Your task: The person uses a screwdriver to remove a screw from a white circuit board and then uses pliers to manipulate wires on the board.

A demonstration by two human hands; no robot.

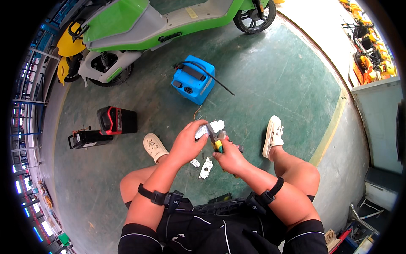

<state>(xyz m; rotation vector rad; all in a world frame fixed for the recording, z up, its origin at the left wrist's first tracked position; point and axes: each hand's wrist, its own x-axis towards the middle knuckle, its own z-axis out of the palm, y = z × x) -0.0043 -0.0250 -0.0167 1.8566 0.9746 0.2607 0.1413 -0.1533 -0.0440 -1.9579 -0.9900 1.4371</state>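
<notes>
My left hand is closed around a white, elongated part with a textured surface, held above the floor between my feet. In my closed right hand is a hand tool with a yellow-and-green handle. The tool's flat grey metal end lies against the white part; its exact kind is hard to make out. Below my hands, a white plate with a dark round centre rests on the floor. Beside it is a smaller white piece, partly covered by my left forearm. Small grey and red items behind my right hand are unclear.
A blue box with a black cable stands ahead on the green floor. To the left are a black-and-red case and a black battery-like box. A green-and-grey scooter stands beyond. Grey cabinets line the right.
</notes>
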